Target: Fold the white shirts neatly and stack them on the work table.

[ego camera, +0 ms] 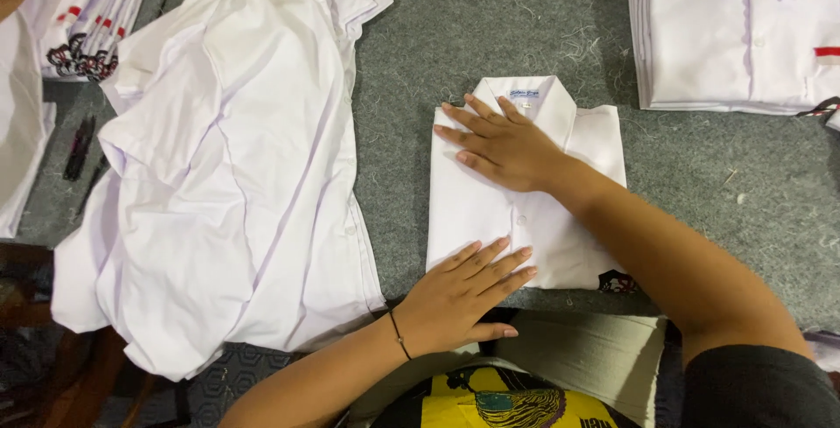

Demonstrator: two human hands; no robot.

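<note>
A folded white shirt (516,209) lies collar-up at the middle of a grey felt-covered table (726,200), its small neck label at twelve o'clock and a dark embroidered badge at its five o'clock corner. The right hand (503,143) rests flat on the shirt's upper half, fingers spread and pointing toward nine o'clock, palm down, gripping nothing. The left hand (459,292) lies flat and open at the shirt's six o'clock edge, its fingertips on the cloth and pointing toward two o'clock; a thin dark bracelet (399,335) circles its wrist. At nine o'clock from the folded shirt, just beside it, a loose heap of unfolded white shirts (227,174) spreads across the table. At two o'clock, well apart, sits a neat stack of folded white shirts (735,34) with a red stripe on the pocket. At ten o'clock, in the far corner, another pile of folded shirts (87,17) shows red and dark markings along its edges.
</note>
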